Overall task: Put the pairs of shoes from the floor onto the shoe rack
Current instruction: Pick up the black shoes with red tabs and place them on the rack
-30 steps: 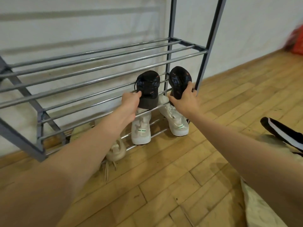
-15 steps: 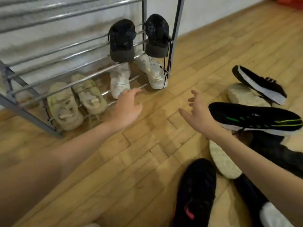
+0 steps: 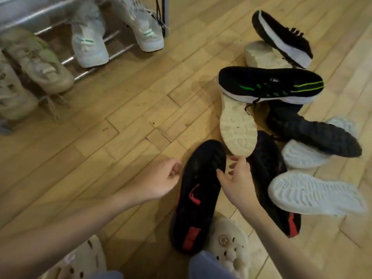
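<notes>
Black shoe with red marks (image 3: pixel 198 198) lies sole-up on the floor (image 3: pixel 120 125) between both hands, toe pointing away; its likely mate (image 3: pixel 271 178), also black with a red patch at the heel, lies just right of it, partly under the right forearm and a white sole (image 3: pixel 314 193). Step in hand, as I judge it: reaching for the next pair to pick up. Left hand (image 3: pixel 159 180) hovers just left of the shoe, fingers (image 3: pixel 175 168) loosely curled, holding nothing. Right hand (image 3: pixel 237 180) sits over the gap between the two black shoes, fingers (image 3: pixel 239 158) spread, thumb at the near shoe's edge; contact uncertain, frame is blurred. Next move calls for closing one hand on each shoe, turning them sole-down, and carrying them as a pair. The mate may need sliding free of the white sole first. Further right, a pile: black shoe with green stripes (image 3: pixel 269 85) on its side, a cream sole (image 3: pixel 237 125), other dark and white shoes. Rack (image 3: pixel 112 40) at upper left already carries beige sneakers (image 3: pixel 40 63) and white sneakers (image 3: pixel 88 43) on its lowest bars.
</notes>
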Action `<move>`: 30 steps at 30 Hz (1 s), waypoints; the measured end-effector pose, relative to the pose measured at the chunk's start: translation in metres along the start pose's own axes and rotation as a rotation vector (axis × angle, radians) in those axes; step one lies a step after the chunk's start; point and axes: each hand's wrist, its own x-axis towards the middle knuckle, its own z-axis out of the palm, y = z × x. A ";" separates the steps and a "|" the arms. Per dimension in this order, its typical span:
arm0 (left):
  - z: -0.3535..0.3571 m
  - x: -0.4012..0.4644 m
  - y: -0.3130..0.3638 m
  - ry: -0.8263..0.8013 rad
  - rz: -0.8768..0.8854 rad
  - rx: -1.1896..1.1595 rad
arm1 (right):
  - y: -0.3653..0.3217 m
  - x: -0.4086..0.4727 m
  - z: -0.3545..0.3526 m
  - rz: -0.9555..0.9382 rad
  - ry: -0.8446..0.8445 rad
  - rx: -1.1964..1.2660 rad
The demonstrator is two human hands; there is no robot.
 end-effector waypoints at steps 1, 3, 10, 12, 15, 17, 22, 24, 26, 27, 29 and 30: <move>0.003 -0.002 0.001 -0.001 -0.008 0.003 | 0.004 -0.003 0.004 0.021 0.029 -0.030; 0.009 -0.006 0.003 -0.004 -0.022 -0.002 | 0.006 -0.005 0.009 0.081 0.022 -0.018; 0.012 -0.010 0.006 -0.022 -0.092 -0.108 | 0.001 0.008 0.009 0.241 -0.111 0.257; 0.010 -0.010 0.006 -0.025 -0.107 -0.166 | -0.002 0.009 0.003 0.215 -0.129 0.281; 0.007 -0.011 0.002 -0.071 -0.110 -0.254 | -0.011 0.007 -0.006 0.115 -0.092 0.277; 0.004 -0.011 -0.003 -0.116 -0.093 -0.254 | -0.016 0.010 -0.009 0.046 -0.030 0.286; 0.000 -0.010 -0.001 -0.176 -0.072 -0.396 | -0.034 0.026 -0.024 0.036 0.067 0.429; -0.001 -0.008 0.005 -0.111 -0.053 -0.408 | -0.040 0.034 -0.030 0.086 0.074 0.497; -0.004 -0.003 0.008 -0.033 -0.043 -0.401 | -0.042 0.042 -0.036 0.119 0.023 0.562; -0.005 0.000 0.009 -0.003 -0.036 -0.390 | -0.041 0.045 -0.038 0.120 0.009 0.561; -0.006 0.003 0.009 0.041 -0.033 -0.374 | -0.036 0.051 -0.042 0.091 0.074 0.519; -0.007 0.004 0.009 0.059 -0.036 -0.378 | -0.031 0.053 -0.044 0.063 0.151 0.466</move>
